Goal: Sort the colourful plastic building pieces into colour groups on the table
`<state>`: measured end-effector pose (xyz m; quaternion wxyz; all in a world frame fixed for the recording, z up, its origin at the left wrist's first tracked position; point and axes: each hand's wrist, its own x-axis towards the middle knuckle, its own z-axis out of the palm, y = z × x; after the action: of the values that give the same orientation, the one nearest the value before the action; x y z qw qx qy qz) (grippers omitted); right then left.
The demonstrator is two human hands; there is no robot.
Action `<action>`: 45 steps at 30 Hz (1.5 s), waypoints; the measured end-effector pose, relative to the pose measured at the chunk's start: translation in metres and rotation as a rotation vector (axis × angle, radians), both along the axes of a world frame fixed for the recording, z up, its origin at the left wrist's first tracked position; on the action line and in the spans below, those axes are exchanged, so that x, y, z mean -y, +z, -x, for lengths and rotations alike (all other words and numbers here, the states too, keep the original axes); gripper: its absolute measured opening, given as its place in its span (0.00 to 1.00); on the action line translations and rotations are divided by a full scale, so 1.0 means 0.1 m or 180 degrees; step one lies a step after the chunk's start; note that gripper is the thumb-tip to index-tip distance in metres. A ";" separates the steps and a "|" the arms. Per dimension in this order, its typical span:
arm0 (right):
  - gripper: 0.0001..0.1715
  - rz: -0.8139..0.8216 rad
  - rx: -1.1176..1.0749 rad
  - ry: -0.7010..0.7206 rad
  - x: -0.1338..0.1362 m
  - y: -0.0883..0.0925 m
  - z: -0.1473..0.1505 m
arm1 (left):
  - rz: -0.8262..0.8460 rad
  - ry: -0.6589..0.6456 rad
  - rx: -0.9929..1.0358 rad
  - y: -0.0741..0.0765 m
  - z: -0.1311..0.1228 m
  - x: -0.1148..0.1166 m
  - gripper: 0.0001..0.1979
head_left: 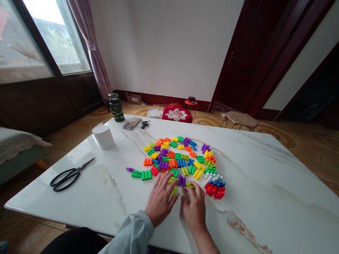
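Small tube-like plastic pieces in many colours [172, 164] lie in curving rows on the white marbled table [255, 234]. My left hand [161, 199] rests over the near edge of this pattern, fingers spread and thumb apart. Beside its fingertips and thumb are yellow-green pieces [174, 191], partly covered by the hand. My right hand [194, 207] is just right of it, fingers bent and thumb apart from the index finger. Its fingertips touch or nearly touch a yellow-green piece [189, 185]. Between the two hands, purple pieces [181, 180] sit slightly farther off.
Rounded pieces in red [215, 190], blue, white and green stand grouped at the right. Black-handled scissors [71, 175] lie at the left. Behind them are a white paper roll [103, 136], a camouflage flask [116, 107], a phone [131, 123] and keys [145, 124].
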<state>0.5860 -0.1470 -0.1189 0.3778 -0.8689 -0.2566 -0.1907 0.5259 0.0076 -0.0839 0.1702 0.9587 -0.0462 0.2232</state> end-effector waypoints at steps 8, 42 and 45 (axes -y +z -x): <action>0.12 0.0073 0.0010 -0.0003 0.00 0.03 0.01 | -0.0189 0.0686 -0.0513 0.06 -0.51 -0.39 0.28; 0.13 0.0007 -0.0120 0.0049 0.00 0.07 0.01 | 0.0397 0.1067 -0.0423 0.59 -0.63 -1.01 0.17; 0.13 -0.0010 -0.0136 0.0046 0.00 0.06 0.01 | 0.0378 0.0873 -0.0594 0.64 -0.61 -1.09 0.18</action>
<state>0.5846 -0.1468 -0.1125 0.3860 -0.8703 -0.2545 -0.1697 0.5867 0.1170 -0.0197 0.1981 0.9608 0.1143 0.1568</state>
